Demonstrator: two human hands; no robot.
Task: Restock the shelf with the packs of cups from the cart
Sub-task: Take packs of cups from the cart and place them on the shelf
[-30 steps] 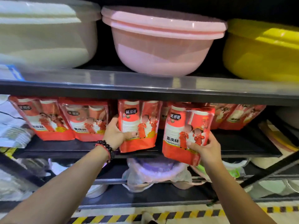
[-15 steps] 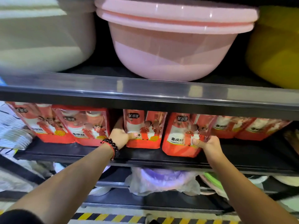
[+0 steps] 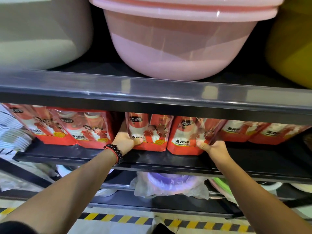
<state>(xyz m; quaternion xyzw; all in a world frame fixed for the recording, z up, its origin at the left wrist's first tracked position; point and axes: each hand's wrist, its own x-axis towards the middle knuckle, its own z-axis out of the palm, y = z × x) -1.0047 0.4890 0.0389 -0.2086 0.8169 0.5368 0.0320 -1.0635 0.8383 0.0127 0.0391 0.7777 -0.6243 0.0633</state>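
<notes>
The upper shelf's front rail (image 3: pixel 152 97) cuts off the tops of every red pack of cups, and the outer packs at the far left and right of the frame are blurred. The left hand (image 3: pixel 125 141) grips the middle-left pack (image 3: pixel 148 130) at its lower left corner, thumb across the front, the other fingers hidden behind it. The right hand (image 3: pixel 214 147) pinches the lower right corner of the middle-right pack (image 3: pixel 189 135), thumb in front, fingers out of sight. Both packs stand upright, side by side, on the dark middle shelf (image 3: pixel 253 159) at frame centre. Above sits a pink basin (image 3: pixel 179 48). Yellow-black floor tape (image 3: pixel 118 218) runs along the bottom.
</notes>
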